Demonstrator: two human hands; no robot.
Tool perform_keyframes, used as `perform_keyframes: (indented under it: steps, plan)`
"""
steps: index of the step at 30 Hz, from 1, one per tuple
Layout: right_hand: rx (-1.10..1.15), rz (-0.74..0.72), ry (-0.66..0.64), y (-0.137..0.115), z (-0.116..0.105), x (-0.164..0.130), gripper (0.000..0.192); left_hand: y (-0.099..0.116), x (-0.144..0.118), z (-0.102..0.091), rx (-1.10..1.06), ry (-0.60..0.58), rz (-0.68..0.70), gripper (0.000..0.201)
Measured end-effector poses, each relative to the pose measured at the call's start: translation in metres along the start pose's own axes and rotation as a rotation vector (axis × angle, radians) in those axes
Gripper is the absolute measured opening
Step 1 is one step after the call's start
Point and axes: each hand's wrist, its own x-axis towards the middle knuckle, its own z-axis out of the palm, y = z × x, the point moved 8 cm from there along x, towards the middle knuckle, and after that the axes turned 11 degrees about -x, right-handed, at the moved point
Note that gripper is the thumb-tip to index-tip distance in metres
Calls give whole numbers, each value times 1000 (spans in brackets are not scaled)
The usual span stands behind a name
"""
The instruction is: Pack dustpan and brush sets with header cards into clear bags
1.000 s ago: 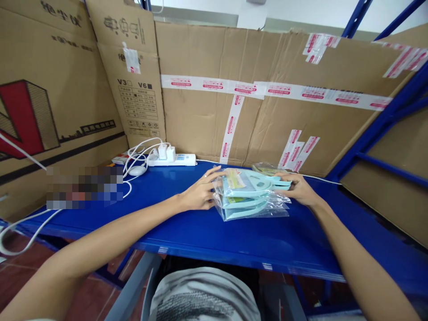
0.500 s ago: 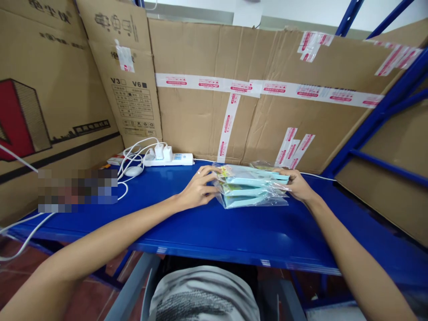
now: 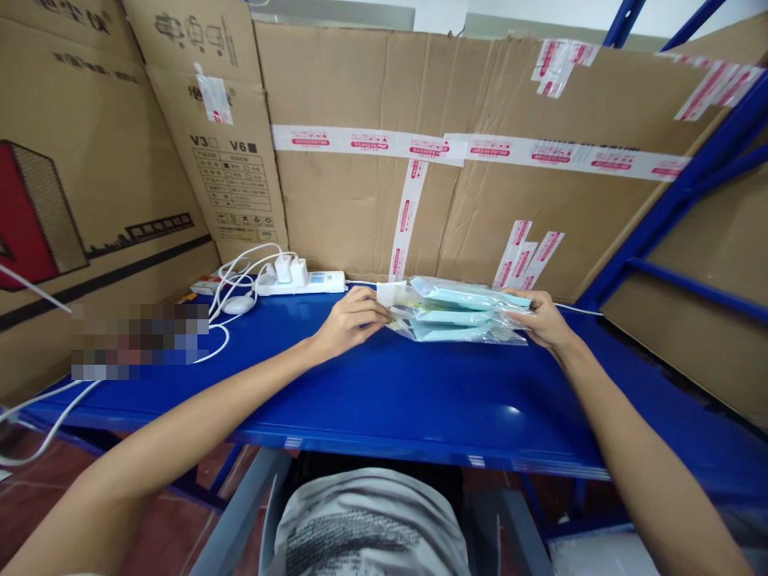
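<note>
Several light-blue flat packets in clear plastic bags (image 3: 453, 316) are stacked between my two hands, over the back half of the blue table (image 3: 384, 400). My left hand (image 3: 357, 320) grips the stack's left end, where a white flap and a bit of yellow-green print show through the plastic. At the other end, my right hand (image 3: 542, 320) is closed round the packets, thumb and fingers partly hidden behind the crinkled film. What exactly is inside the bags cannot be made out.
A white power strip (image 3: 303, 282) with plugged-in chargers and tangled white cables lies at the back left. Cardboard panels (image 3: 354, 208) wall the back and sides. A blue metal frame (image 3: 672, 208) rises on the right. One patch at left is blurred out.
The packets have tilted and shifted slightly up and away, so more of their flat blue faces and a white flap show. Both hands keep hold of the ends.
</note>
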Motion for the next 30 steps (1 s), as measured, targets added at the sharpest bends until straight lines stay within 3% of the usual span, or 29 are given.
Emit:
perform_keyframes:
  steps: [7,13,23,26,30]
  plan:
    - [69,17,24,8,-9,1,48,-21,1,-24,30,78,-97,14]
    - [-2,25,-19,4,1,0,49,-13,2,-10,1,-5,-117,10]
    - [-74,-38,-98,2,9,0,47,-6,-1,3,-91,-30,-149,6]
    - [-89,-61,-116,1,8,0,44,-12,-5,5,-77,-25,-220,14]
    - [-109,-72,-123,2,8,-1,45,-11,-8,17,-51,-138,-162,28]
